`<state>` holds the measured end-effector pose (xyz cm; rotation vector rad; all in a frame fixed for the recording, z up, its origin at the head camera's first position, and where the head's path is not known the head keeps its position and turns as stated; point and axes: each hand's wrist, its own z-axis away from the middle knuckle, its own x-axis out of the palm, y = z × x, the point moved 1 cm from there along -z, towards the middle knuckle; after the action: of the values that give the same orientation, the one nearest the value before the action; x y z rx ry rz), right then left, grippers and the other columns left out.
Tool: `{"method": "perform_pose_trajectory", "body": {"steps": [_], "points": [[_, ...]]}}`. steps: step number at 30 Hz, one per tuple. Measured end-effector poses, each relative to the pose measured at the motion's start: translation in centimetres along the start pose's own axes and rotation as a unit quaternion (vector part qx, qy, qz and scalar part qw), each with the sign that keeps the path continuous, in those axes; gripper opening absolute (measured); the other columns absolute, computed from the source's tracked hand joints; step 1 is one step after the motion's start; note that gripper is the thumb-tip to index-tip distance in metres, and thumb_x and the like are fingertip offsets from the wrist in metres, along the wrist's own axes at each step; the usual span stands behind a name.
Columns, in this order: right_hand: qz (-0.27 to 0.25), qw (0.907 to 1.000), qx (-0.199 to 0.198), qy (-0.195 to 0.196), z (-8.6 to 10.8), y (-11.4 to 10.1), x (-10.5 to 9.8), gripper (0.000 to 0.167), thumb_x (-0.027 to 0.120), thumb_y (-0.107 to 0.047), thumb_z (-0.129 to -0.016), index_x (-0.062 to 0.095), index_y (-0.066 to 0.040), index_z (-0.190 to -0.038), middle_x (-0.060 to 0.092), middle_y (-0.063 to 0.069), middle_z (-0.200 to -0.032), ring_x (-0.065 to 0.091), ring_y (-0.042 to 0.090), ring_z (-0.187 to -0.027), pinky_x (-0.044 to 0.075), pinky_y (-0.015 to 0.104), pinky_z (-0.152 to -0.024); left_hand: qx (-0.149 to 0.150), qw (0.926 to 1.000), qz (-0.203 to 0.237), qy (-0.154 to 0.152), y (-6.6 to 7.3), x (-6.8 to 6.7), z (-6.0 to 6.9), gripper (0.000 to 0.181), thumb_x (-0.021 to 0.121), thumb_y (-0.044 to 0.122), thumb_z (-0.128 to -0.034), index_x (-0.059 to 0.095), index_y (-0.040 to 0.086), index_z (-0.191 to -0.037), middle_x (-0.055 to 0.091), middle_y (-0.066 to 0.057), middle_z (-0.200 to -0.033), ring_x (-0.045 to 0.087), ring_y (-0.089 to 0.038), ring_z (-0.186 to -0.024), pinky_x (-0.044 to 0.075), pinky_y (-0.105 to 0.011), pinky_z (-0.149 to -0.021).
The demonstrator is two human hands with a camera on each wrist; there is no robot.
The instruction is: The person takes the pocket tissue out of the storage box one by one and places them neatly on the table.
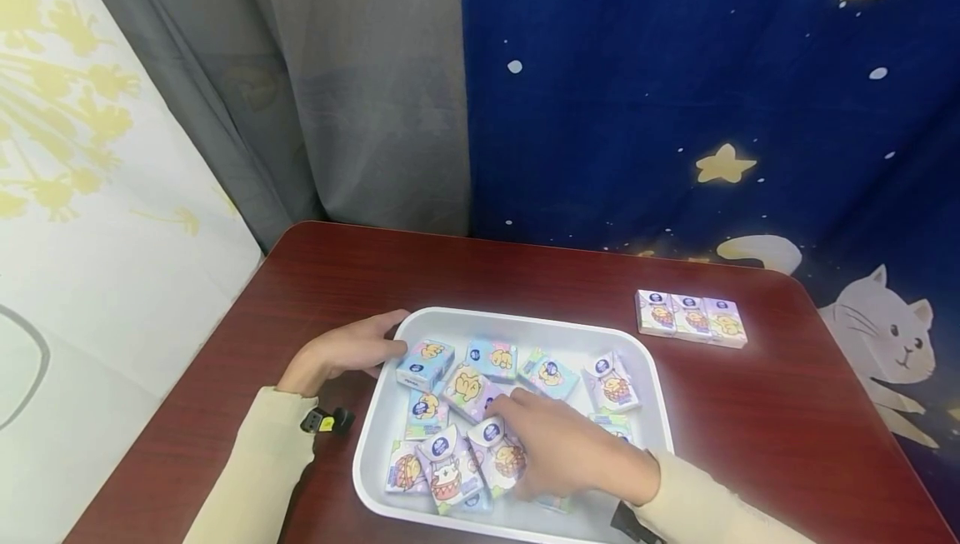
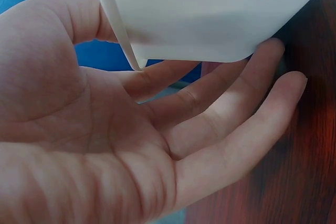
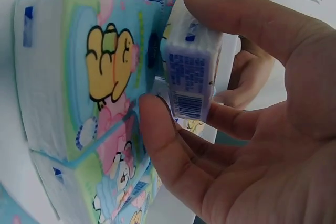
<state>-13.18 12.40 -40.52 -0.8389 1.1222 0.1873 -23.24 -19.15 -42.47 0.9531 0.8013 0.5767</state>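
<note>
A white tray (image 1: 513, 321) on the table holds several small tissue packets in blue, green and purple wrappers with cartoon animals. At its far left corner my left hand (image 1: 348, 352) holds the rim; in the left wrist view the fingers (image 2: 220, 166) curve along the outside and under the tray wall (image 2: 199, 19). Inside the tray, my right hand (image 1: 562, 444) grips a purple tissue packet (image 1: 504, 456) between thumb and fingers. Seen from the right wrist, this packet (image 3: 191, 72) shows its barcode end, with a blue-green packet (image 3: 110, 56) close beside the fingertips.
Three tissue packets stand side by side in a row (image 1: 692, 319) on the dark red table (image 1: 772, 419), right of the tray. A grey curtain (image 1: 375, 94) and a blue starry curtain (image 1: 600, 111) hang behind the table. White patterned cloth (image 1: 112, 277) is at the left.
</note>
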Motion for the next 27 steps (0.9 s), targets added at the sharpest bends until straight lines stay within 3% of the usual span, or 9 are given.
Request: {"method": "perform_pose_trajectory", "body": {"steps": [2, 4, 9, 16, 19, 23, 27], "points": [[-0.018, 0.9998, 0.009, 0.001, 0.1, 0.1, -0.4, 0.084, 0.1, -0.015, -0.066, 0.064, -0.014, -0.141, 0.067, -0.002, -0.123, 0.06, 0.01, -0.097, 0.058, 0.034, -0.087, -0.001, 1.0, -0.001, -0.001, 0.0, 0.0, 0.0, 0.045, 0.059, 0.005, -0.1058, 0.049, -0.002, -0.149, 0.074, -0.017, -0.12, 0.079, -0.031, -0.096, 0.067, -0.052, -0.081], [-0.031, 0.9993, 0.018, 0.002, 0.2, 0.1, -0.7, 0.083, 0.099, -0.013, -0.069, 0.063, -0.013, -0.144, 0.069, 0.003, -0.135, 0.066, 0.016, -0.11, 0.059, 0.04, -0.097, -0.001, 1.0, -0.002, 0.0, 0.0, 0.0, 0.0, 0.045, 0.059, 0.005, -0.1057, 0.049, -0.002, -0.149, 0.074, -0.017, -0.119, 0.078, -0.03, -0.096, 0.067, -0.052, -0.081], [-0.058, 0.9978, 0.029, 0.013, 0.3, 0.5, -1.6, 0.086, 0.097, -0.008, -0.072, 0.061, -0.01, -0.15, 0.063, 0.008, -0.153, 0.059, 0.029, -0.14, 0.048, 0.055, -0.118, -0.001, 1.0, -0.002, -0.001, 0.0, -0.1, 0.0, 0.046, 0.059, 0.005, -0.1056, 0.048, -0.002, -0.15, 0.073, -0.017, -0.119, 0.078, -0.031, -0.097, 0.067, -0.052, -0.082], [-0.085, 0.9949, 0.038, 0.037, 0.6, 1.7, -2.7, 0.086, 0.101, -0.013, -0.07, 0.064, -0.015, -0.148, 0.068, 0.001, -0.143, 0.064, 0.022, -0.122, 0.054, 0.055, -0.11, 0.0, 1.0, -0.002, -0.002, 0.1, -0.1, 0.0, 0.046, 0.06, 0.006, -0.1059, 0.048, -0.002, -0.149, 0.073, -0.017, -0.12, 0.078, -0.031, -0.097, 0.067, -0.053, -0.082], [-0.092, 0.994, 0.028, 0.051, 0.7, 2.4, -3.2, 0.085, 0.1, -0.012, -0.071, 0.064, -0.014, -0.148, 0.07, -0.002, -0.132, 0.065, 0.018, -0.101, 0.06, 0.045, -0.093, 0.0, 1.0, 0.0, -0.001, 0.1, -0.1, 0.0, 0.046, 0.06, 0.006, -0.1057, 0.048, -0.002, -0.149, 0.073, -0.017, -0.12, 0.078, -0.031, -0.097, 0.067, -0.053, -0.082], [-0.104, 0.9923, 0.028, 0.062, 0.9, 3.3, -3.9, 0.085, 0.098, -0.011, -0.074, 0.063, -0.011, -0.15, 0.07, -0.002, -0.128, 0.064, 0.017, -0.087, 0.057, 0.034, -0.077, 0.0, 1.0, -0.002, -0.001, 0.1, -0.1, 0.1, 0.045, 0.06, 0.006, -0.1059, 0.049, -0.002, -0.149, 0.073, -0.017, -0.12, 0.078, -0.03, -0.097, 0.067, -0.052, -0.082], [-0.115, 0.9902, 0.042, 0.068, 1.2, 4.3, -4.4, 0.087, 0.101, -0.017, -0.075, 0.062, -0.012, -0.152, 0.069, 0.002, -0.137, 0.066, 0.017, -0.095, 0.06, 0.036, -0.081, 0.001, 1.0, -0.003, -0.001, 0.1, -0.1, 0.1, 0.044, 0.06, 0.006, -0.1061, 0.049, -0.002, -0.148, 0.073, -0.017, -0.12, 0.078, -0.03, -0.097, 0.067, -0.052, -0.082]]}}
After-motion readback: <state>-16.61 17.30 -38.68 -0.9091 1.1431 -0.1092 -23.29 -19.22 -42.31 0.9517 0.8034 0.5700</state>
